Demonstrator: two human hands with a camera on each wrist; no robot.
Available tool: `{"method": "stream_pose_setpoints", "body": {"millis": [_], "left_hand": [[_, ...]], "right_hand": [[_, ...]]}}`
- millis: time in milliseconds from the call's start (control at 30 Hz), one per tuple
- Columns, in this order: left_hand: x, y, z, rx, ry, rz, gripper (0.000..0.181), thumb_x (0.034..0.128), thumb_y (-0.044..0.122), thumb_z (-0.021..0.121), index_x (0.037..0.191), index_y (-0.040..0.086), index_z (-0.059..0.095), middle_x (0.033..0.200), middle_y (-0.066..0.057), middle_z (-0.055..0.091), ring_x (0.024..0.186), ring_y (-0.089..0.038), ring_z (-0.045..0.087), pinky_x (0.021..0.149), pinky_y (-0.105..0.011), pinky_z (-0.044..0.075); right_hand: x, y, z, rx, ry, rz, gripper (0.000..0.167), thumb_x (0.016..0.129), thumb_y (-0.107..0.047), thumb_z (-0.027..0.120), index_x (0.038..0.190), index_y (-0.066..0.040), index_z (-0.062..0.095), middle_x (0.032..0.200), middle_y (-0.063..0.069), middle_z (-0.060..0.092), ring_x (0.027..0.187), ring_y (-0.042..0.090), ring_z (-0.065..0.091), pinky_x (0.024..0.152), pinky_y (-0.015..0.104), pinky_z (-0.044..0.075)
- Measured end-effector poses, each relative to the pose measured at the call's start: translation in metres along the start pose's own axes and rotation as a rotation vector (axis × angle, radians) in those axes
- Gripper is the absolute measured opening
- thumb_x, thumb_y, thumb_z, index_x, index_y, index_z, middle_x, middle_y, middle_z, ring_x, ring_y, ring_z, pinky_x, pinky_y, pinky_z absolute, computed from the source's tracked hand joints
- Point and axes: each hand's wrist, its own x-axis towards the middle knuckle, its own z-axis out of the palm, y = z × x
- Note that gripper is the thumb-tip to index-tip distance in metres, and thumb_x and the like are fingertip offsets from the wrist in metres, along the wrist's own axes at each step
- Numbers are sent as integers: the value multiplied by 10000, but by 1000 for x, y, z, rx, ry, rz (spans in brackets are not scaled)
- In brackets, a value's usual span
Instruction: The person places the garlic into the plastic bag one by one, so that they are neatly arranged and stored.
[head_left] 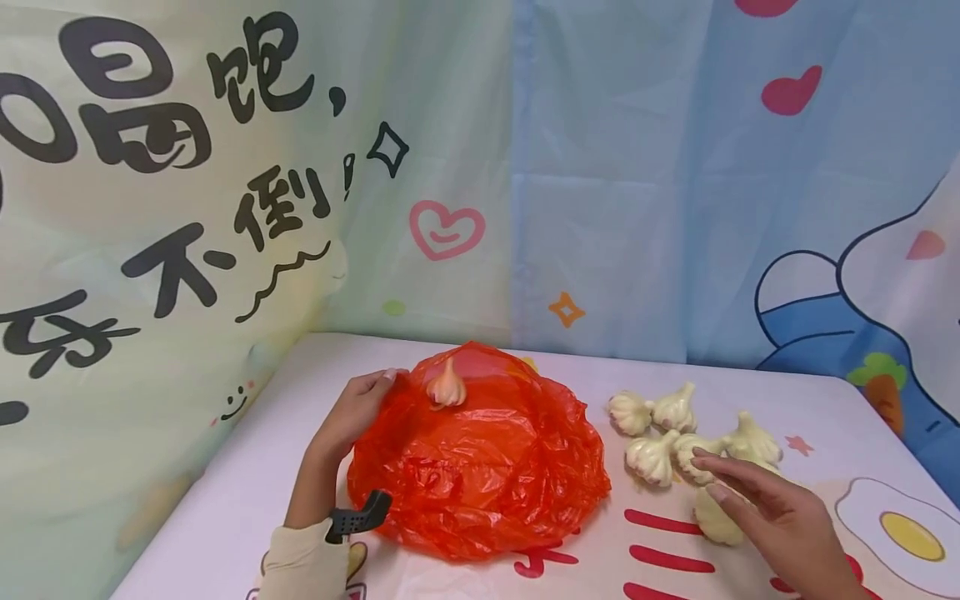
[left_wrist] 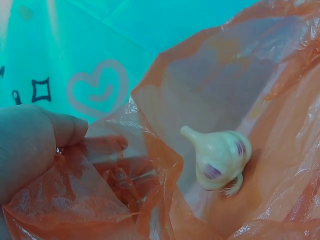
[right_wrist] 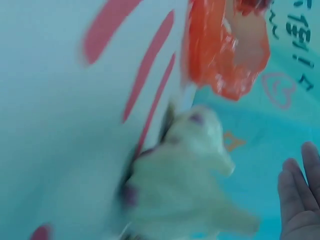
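Several garlic bulbs [head_left: 686, 460] lie on the surface [head_left: 240, 492] just beside your right hand [head_left: 783, 517] (the nearer one), its fingers straight and empty. Left of them, your left hand [head_left: 363, 412] pinches the red bag's edge [left_wrist: 70, 165], one bulb [head_left: 447, 388] inside.

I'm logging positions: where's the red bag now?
In the head view, the red bag sits on the table at lower centre, its left edge held by the left hand, garlic bulbs to its right.

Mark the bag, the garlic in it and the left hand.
Bag [head_left: 483, 487], head view: near wall.
Garlic [left_wrist: 222, 159], left wrist view: bulb.
Left hand [head_left: 355, 417], head view: back of hand.
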Motion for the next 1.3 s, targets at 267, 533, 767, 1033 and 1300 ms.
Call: {"method": "stream_pose_setpoints", "body": {"millis": [267,533,767,1033,1300], "left_hand": [[-1,-2,0,-7,11,-9,428,1038,390,433,1280,77,598,1135,-129,652,1003,-383,631,817,-442,557],[-2,-4,0,-27,15,-15,434,1021,421,458,1269,97,607,1132,-114,657,999,-384,637,815,-444,556],[-3,-4,0,-20,22,-22,438,1021,426,457,1271,99,606,1146,-113,652,1010,-376,633,827,-444,552],[-2,-2,-1,-6,24,-22,433,1029,415,443,1280,101,602,1135,-118,654,1000,-370,639,809,-441,559],[-2,-2,-1,1,32,-15,439,1023,422,451,1286,103,599,1152,-106,649,1005,-355,640,823,-434,555]], "right_hand": [[-9,25,-11,-50,48,221,460,965,-286,625,1348,-42,557,1253,190,617,932,-185,494,677,139,528],[-11,42,-18,-25,-107,355,609,974,-407,573,1409,8,467,1351,258,523,962,2,591,701,260,573],[-7,47,-24,-49,-273,363,675,936,-470,603,1433,-35,464,1412,242,469,1033,120,540,686,242,553],[-7,55,-28,-7,-383,312,560,974,-377,582,1444,-93,472,1427,211,467,957,-70,484,649,222,522],[-3,60,-29,-43,-385,368,523,988,-292,576,1443,-62,459,904,91,542,672,225,460,531,245,433]]}}
